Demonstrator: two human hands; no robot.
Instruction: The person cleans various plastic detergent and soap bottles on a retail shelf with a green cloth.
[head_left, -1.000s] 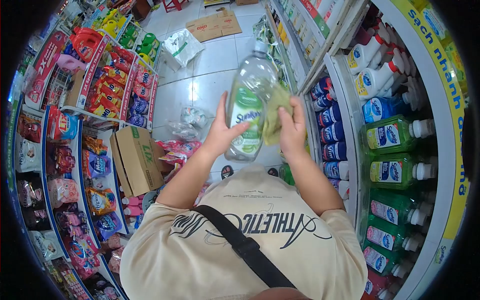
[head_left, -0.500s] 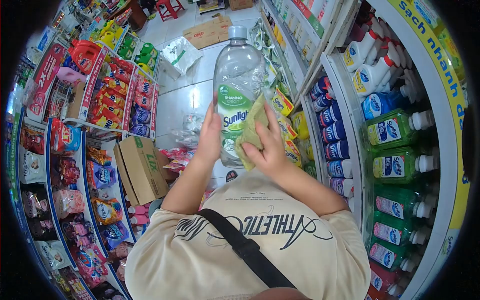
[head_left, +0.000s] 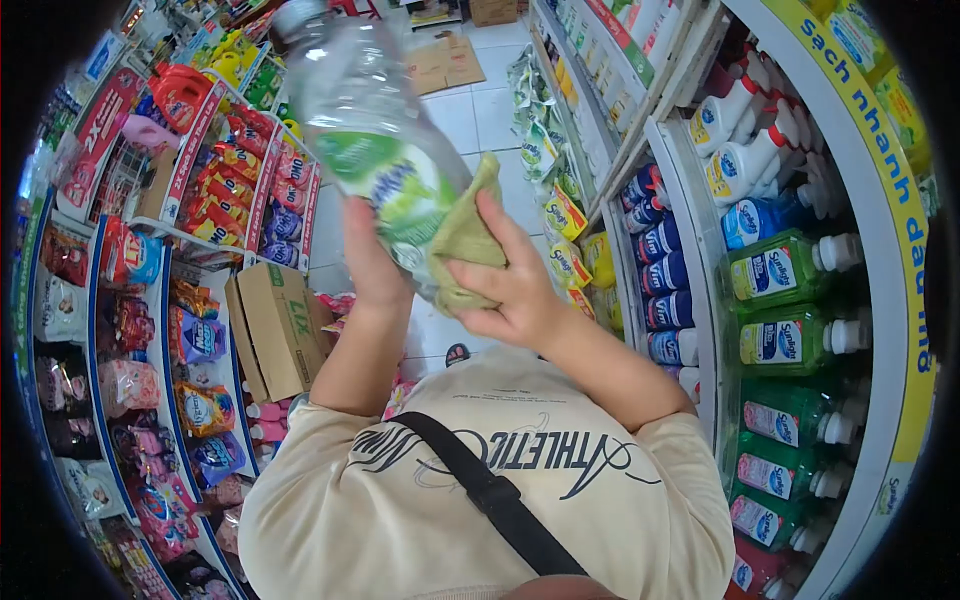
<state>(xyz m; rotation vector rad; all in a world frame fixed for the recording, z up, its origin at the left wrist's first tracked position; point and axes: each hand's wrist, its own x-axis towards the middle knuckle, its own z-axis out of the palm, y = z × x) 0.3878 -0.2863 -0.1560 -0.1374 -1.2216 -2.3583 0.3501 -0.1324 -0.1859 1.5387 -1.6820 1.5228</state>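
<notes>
Since half a second ago I have tipped the clear bottle (head_left: 375,150) from upright to a slant, its cap end now up and to my left, its base down by my hands in front of my chest. It is see-through plastic with a green and white label, blurred here. My left hand (head_left: 368,262) grips it from behind near the base, fingers hidden, while my right hand (head_left: 505,290) is curled around a folded olive-green cloth (head_left: 462,240), pressing it flat against the bottle's lower side.
</notes>
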